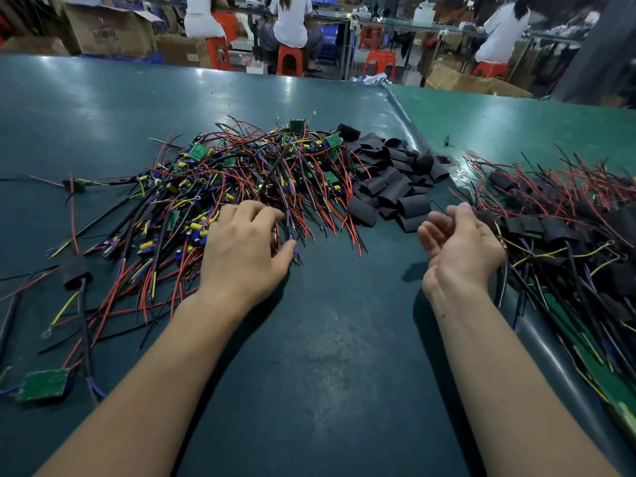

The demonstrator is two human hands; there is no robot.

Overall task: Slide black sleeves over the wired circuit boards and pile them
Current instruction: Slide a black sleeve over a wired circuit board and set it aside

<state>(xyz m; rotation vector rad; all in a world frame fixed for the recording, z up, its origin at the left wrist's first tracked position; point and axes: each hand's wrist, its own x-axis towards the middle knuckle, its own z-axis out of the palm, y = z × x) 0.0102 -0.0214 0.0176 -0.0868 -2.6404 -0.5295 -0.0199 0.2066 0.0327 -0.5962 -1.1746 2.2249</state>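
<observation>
Two bare hands are hovering low over the dark green table mat (327, 339): the left hand (242, 249) is pinching a thin bundle of black and red wires (280, 187), its long axis running toward 12 o'clock, at the near edge of the tangled heap of green wired circuit boards (220, 180). The right hand (461, 246) is lying palm-up, fingers loosely curled, holding nothing. Short black sleeves (392, 180) are lying loose at 12 o'clock, and the pile of sleeved boards (564, 235) is sitting at 3 o'clock.
</observation>
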